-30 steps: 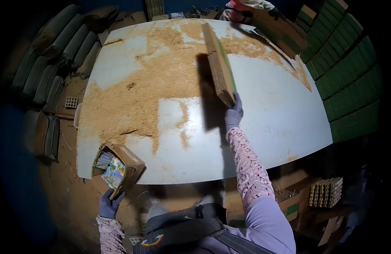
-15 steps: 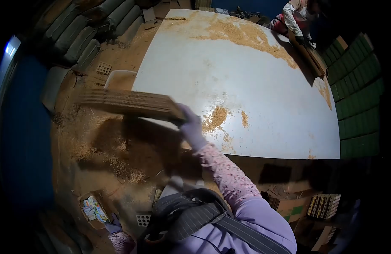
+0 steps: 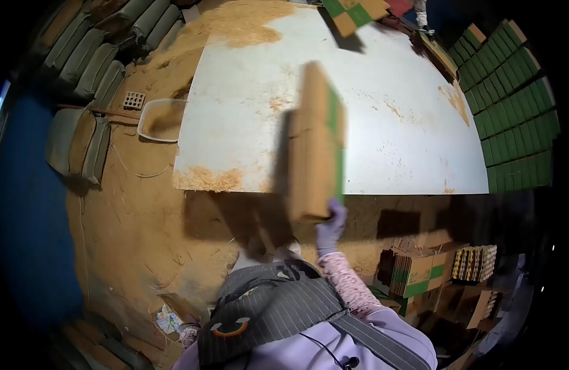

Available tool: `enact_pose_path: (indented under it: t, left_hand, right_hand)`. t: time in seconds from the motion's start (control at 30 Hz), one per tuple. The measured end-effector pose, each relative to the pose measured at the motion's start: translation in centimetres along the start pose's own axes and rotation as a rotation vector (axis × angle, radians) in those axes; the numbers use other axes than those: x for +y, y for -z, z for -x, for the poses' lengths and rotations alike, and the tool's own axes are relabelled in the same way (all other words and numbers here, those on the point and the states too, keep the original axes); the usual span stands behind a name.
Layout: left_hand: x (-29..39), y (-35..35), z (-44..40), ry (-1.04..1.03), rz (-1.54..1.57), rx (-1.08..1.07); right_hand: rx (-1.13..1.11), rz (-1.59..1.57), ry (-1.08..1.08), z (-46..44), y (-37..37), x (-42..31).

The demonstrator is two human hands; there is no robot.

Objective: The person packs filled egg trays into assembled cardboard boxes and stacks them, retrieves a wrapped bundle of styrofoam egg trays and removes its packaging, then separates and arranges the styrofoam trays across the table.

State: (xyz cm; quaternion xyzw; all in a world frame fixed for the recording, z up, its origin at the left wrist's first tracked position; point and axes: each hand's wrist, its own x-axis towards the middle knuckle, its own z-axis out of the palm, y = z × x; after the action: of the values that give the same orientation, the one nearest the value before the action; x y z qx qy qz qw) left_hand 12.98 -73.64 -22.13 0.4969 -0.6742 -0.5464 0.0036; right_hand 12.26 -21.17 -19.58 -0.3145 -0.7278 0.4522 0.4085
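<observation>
My right hand, in a lavender glove, is closed on the lower end of a folded cardboard box. The cardboard is brown with green printing, stands nearly upright over the white table and is blurred by motion. Low on the left, my left hand is mostly hidden by my apron; its patterned sleeve shows beside a small carton with printed packets in it. Its fingers cannot be made out.
Sawdust lies along the table's near left edge. A plastic tub and stacked sacks stand left. Green-printed boxes are stacked right; cartons and egg trays sit lower right. A co-worker's sleeve shows at the far side.
The cardboard in my right hand has swung from the left to over the table. Sawdust now lies at the near left edge. Another green-printed cardboard piece appears at the far side. The view has shifted.
</observation>
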Motion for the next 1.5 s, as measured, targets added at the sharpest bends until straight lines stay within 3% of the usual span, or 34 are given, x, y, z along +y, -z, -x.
enact_pose_path:
  t: [0.03,0.07,0.17,0.23,0.3,0.33,0.43,0.47,0.5,0.6,0.67,0.7,0.8,0.9,1.03,1.13,1.2,1.3,1.37,1.43,1.5]
  left_hand:
    - [0.6,-0.4,-0.8,-0.005,0.013,-0.014]
    - [1.3,-0.6,-1.7,-0.009,0.033,-0.021]
    - [3.9,-1.7,-3.9,-0.043,0.086,-0.053]
    - [5.9,-2.9,-5.4,-0.073,0.112,-0.083]
    - [7.5,-4.4,-6.3,-0.097,0.118,-0.123]
    - [8.3,-5.0,-6.7,-0.115,0.113,-0.145]
    - [9.8,-6.6,-7.0,-0.221,0.024,-0.223]
    - [11.0,-7.1,-4.7,-0.520,-0.340,-0.205]
    - [11.4,-7.7,-4.9,-0.615,-0.442,-0.207]
    - [12.3,-11.8,-4.5,-0.751,-0.612,-0.350]
    - [12.6,-15.0,-3.5,-0.856,-0.722,-0.474]
    - [12.6,-16.8,-2.6,-0.906,-0.777,-0.544]
    - [11.4,-20.8,1.7,-1.028,-0.933,-0.725]
    - [9.0,-24.2,7.1,-1.117,-1.090,-0.904]
    - [5.1,-28.0,15.2,-1.203,-1.309,-1.119]
    - [1.8,-29.4,22.4,-1.265,-1.477,-1.227]
    - [-0.1,-29.5,27.3,-1.305,-1.589,-1.279]
    - [-2.6,-30.2,35.0,-1.412,-1.734,-1.390]
    - [-5.0,-31.8,41.8,-1.478,-1.757,-1.530]
    - [-9.3,-33.9,51.7,-1.272,-1.572,-1.766]
    - [-13.2,-37.3,56.8,-1.492,-1.821,-1.797]
  right_hand:
    - [-0.157,0.077,0.067,2.3,-3.4,-2.1]
    - [-0.299,-0.001,0.204,3.4,-6.7,-4.9]
    - [-0.701,-0.274,0.350,4.8,-15.5,-10.1]
    - [-0.784,-0.296,0.191,4.8,-20.2,-12.7]
    - [-1.022,-0.282,-0.324,1.6,-19.1,-19.2]
    - [-0.878,-0.331,0.008,2.9,-19.3,-17.2]
    - [-0.822,-0.216,-0.204,-0.1,-11.8,-17.1]
    - [-0.655,-0.282,-0.231,-0.7,-8.9,-14.9]
    - [-0.473,-0.350,-0.261,-0.9,-5.6,-12.8]
    - [-0.110,-0.360,-0.410,-0.3,6.5,-10.5]
    - [0.359,-0.722,-0.658,3.7,12.9,-6.2]
    - [0.462,-0.709,-0.649,6.1,15.9,-5.7]
    - [0.966,-1.051,-0.575,10.2,22.5,-6.4]
    - [1.262,-1.245,-0.428,16.9,28.4,3.4]
    - [1.450,-1.288,-0.390,19.8,37.2,11.9]
    - [1.651,-1.295,-0.247,16.0,45.7,16.6]
    - [1.647,-1.346,-0.065,13.1,50.9,19.2]
    - [1.842,-1.223,-0.014,12.4,56.8,30.5]
    - [1.913,-1.297,-0.085,12.5,59.5,38.0]
    - [1.989,-1.366,-0.152,13.1,60.2,41.0]
    - [1.884,-1.447,-0.642,14.6,58.9,40.9]
